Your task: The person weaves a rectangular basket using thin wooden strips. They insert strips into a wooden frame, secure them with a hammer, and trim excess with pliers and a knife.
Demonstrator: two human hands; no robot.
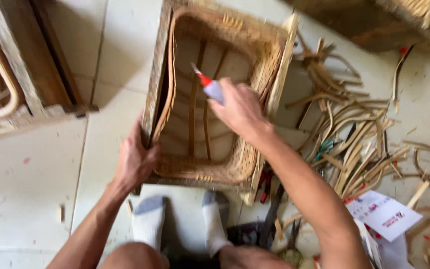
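Gripping a small glue bottle (212, 88) with fingers closed around it, the right hand (240, 110) hovered over the open middle of a woven rattan frame (265, 74), the bottle's red nozzle pointing up and left. The left hand (134, 160) was clamped on the frame's left edge. The frame stood on pale floor tiles (36, 169), above two grey-and-white socked feet (150, 219). Rattan strips (349, 144) lay scattered to the right.

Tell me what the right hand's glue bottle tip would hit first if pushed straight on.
Probably the woven inner wall of the rattan frame, up and left of the right hand holding the glue bottle; depth is unclear.
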